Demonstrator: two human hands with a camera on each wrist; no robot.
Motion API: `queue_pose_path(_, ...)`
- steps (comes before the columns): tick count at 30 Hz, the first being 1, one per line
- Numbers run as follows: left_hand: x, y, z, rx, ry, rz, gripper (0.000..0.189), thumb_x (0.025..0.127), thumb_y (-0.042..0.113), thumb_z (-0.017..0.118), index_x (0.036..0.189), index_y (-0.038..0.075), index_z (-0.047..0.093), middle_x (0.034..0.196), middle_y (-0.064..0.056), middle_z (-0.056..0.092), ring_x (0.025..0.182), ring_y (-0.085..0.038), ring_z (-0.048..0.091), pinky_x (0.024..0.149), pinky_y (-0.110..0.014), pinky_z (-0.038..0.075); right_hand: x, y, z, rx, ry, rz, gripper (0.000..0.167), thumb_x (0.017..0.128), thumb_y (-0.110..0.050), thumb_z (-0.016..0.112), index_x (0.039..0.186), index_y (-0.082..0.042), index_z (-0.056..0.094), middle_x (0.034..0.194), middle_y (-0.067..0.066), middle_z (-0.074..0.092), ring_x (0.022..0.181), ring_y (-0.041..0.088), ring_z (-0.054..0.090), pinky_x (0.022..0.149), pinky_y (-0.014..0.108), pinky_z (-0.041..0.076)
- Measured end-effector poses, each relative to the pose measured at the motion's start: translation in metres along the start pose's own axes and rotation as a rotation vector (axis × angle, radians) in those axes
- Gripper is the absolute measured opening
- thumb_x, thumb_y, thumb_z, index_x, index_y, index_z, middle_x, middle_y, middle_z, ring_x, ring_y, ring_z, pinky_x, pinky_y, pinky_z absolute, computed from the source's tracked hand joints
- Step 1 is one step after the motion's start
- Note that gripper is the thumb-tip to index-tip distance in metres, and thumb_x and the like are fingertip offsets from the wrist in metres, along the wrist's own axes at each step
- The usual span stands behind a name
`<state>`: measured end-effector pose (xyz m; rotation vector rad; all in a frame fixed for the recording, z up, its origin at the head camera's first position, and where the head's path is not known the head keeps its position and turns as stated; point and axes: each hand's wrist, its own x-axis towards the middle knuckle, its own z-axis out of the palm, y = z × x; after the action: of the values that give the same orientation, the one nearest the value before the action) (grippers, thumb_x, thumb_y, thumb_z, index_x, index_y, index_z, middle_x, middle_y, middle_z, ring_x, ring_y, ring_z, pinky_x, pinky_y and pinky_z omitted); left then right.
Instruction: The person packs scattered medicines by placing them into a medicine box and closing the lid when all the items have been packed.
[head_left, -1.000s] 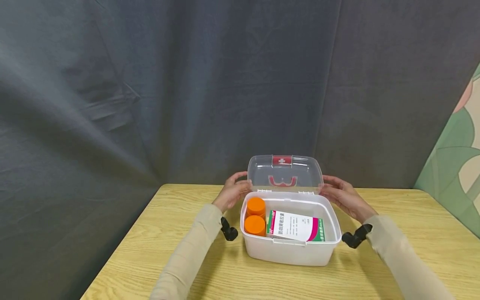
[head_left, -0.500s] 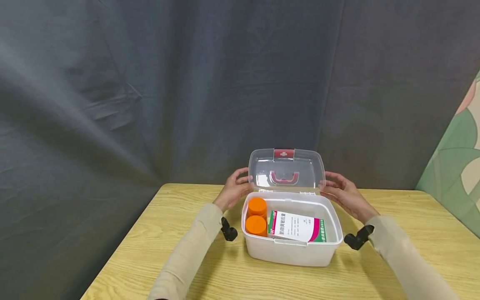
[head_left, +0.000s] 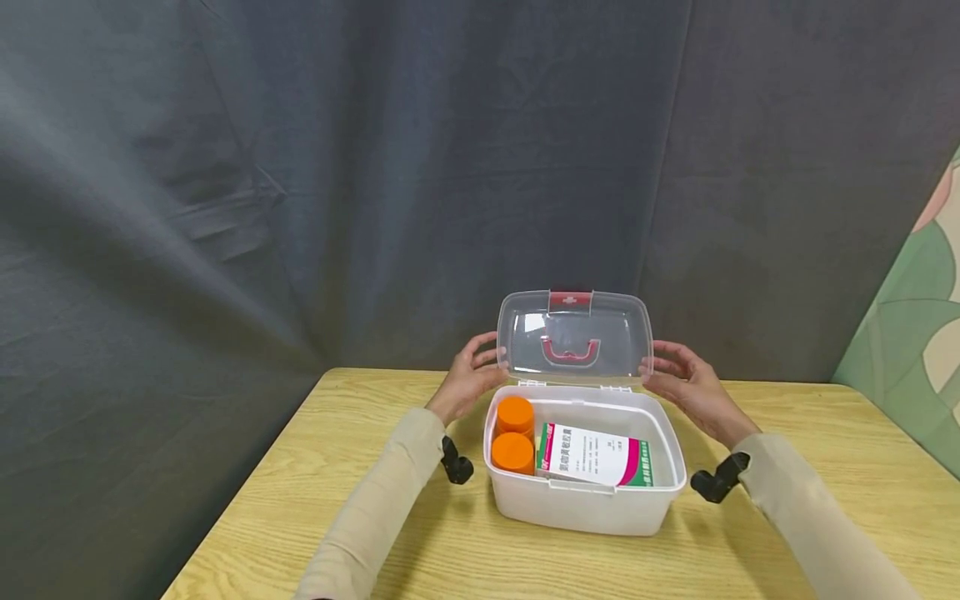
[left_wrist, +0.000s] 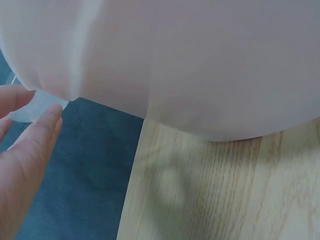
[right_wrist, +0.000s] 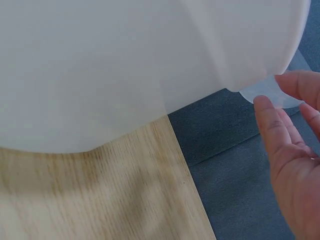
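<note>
A white plastic medicine box [head_left: 577, 510] stands on the table, its transparent lid [head_left: 517, 342] swung up at the back hinges. The lid carries a red handle [head_left: 570, 357] and a red latch with a white cross [head_left: 571, 300]. My left hand [head_left: 467, 382] holds the lid's left edge between thumb and fingers. At the right edge, my right hand [head_left: 693, 390] grips it likewise. Inside the box, two orange-capped bottles [head_left: 513, 454] sit at the left, beside a white, green and magenta medicine carton [head_left: 596, 455]. Both wrist views show mostly the box's side walls [left_wrist: 200, 65].
The wooden table [head_left: 300, 500] reaches to a dark grey curtain [head_left: 480, 167] behind the box. A green and pink patterned panel [head_left: 915, 292] stands at the far right. Each wrist wears a black camera mount [head_left: 720, 477].
Both hands have tilted the lid up to a more upright angle, and its latch edge stands higher. The box and its contents stay in place.
</note>
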<state>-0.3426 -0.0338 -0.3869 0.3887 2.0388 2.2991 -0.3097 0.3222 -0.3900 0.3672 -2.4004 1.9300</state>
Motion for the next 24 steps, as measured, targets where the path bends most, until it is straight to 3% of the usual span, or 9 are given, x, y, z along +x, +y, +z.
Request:
queue_pose_path(12,0.0001,0.0008,-0.0020,0.014,-0.059,0.064,0.074,0.084,-0.021,0.059,0.147,0.010,0.038,0.138,-0.020,0.049,0.117,-0.034,0.055,0.090,-0.038,0.052,-0.0004,-0.0035,-0.0032,-0.073,0.025,-0.068,0.075,0.089,-0.025,0.073,0.147,-0.009,0.028,0.135,0.020,0.044,0.105,0.004,0.059,0.090,0.030,0.048)
queue_pose_path(24,0.0030,0.0030,0.0005,0.152,-0.091,0.197,0.077,0.082,-0.023,0.061,0.148,0.006,0.035,0.140,-0.021,0.047,0.117,-0.035,0.055,0.088,-0.039,0.052,0.0010,-0.0091,-0.0068,-0.083,0.019,-0.120,0.071,0.090,-0.015,0.071,0.148,0.001,0.032,0.137,0.029,0.044,0.101,-0.001,0.059,0.084,0.019,0.050)
